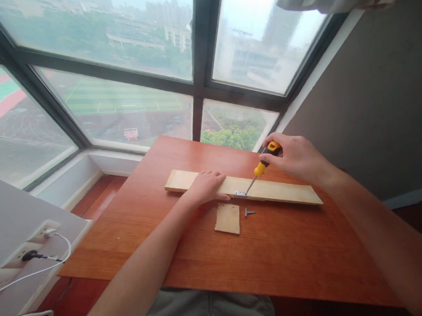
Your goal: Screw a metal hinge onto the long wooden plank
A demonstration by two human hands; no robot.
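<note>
A long pale wooden board (284, 191) lies across the table. My left hand (207, 185) is laid over it left of its middle, fingers reaching toward the far edge and thumb along the near edge, holding it. A small metal hinge (241, 194) sits at the board's near edge, right of that thumb. My right hand (291, 154) is closed around the yellow and black handle of a screwdriver (260, 169). The screwdriver slants down to the left, its tip at the hinge's right end. Whether the tip sits in a screw is too small to tell.
A small thin wooden piece (228, 219) with two holes lies nearer me, beside a few loose screws (249, 212). The reddish wooden table (136, 239) ends close to my lap. Windows (128, 94) rise behind it; wall sockets with a white cable (68, 246) are at lower left.
</note>
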